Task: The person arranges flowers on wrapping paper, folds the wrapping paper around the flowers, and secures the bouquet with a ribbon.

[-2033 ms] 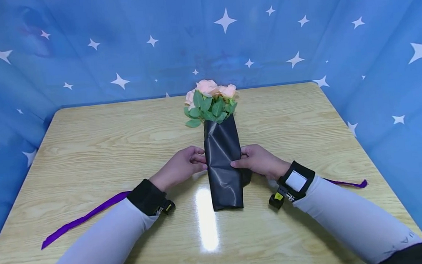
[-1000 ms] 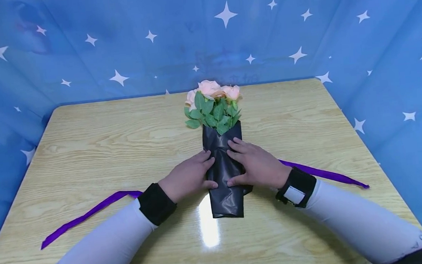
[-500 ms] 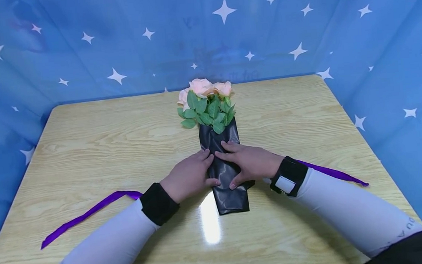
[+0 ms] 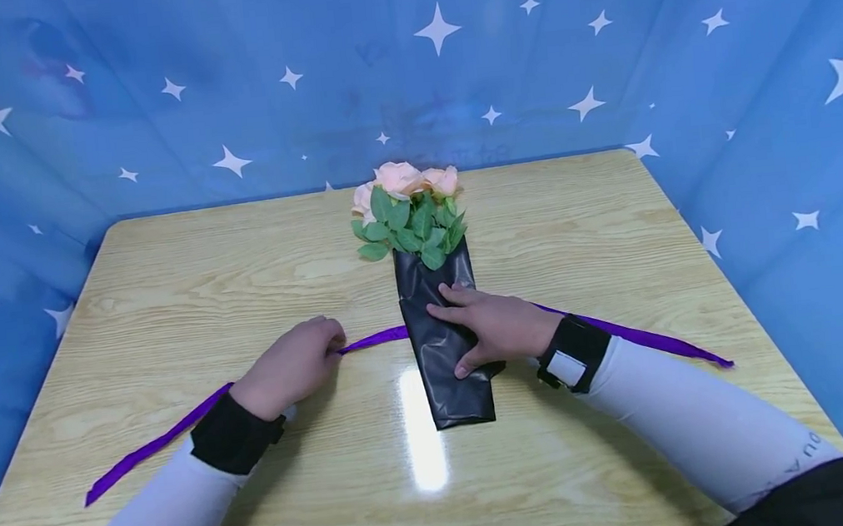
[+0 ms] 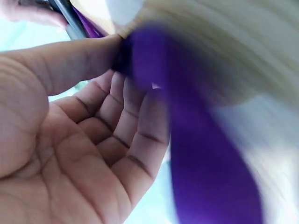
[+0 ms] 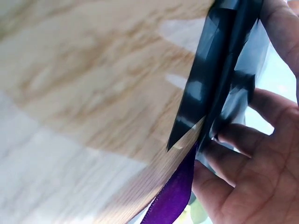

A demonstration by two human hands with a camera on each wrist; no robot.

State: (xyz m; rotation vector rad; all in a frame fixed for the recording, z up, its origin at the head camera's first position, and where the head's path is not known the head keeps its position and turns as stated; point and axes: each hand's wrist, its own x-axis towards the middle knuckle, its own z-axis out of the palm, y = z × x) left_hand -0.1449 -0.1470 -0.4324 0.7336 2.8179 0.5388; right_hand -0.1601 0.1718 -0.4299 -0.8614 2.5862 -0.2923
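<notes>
A bouquet of pale pink roses (image 4: 399, 180) with green leaves lies mid-table, its stems rolled in black wrapping paper (image 4: 443, 336). Under the wrap runs a purple ribbon (image 4: 375, 339), coming out on both sides. My left hand (image 4: 293, 368) pinches the ribbon left of the bouquet; in the left wrist view thumb and fingertips meet on the ribbon (image 5: 201, 140), its free end hanging past them. Spread across the wrap, my right hand (image 4: 502, 323) rests on it with straight fingers. In the right wrist view those fingers lie along the black wrapping paper (image 6: 205, 79), beside the ribbon (image 6: 173, 196).
The bouquet lies on a wood-grain table (image 4: 576, 224), whose surface reflects a bright light strip below the wrap. A blue curtain with white stars (image 4: 262, 76) hangs behind the table and along its sides.
Both hands moved onto the wrap, and the bouquet's lower end shifted slightly right. My left hand then left the wrap, moved left and took hold of the ribbon; the right stayed on the wrap.
</notes>
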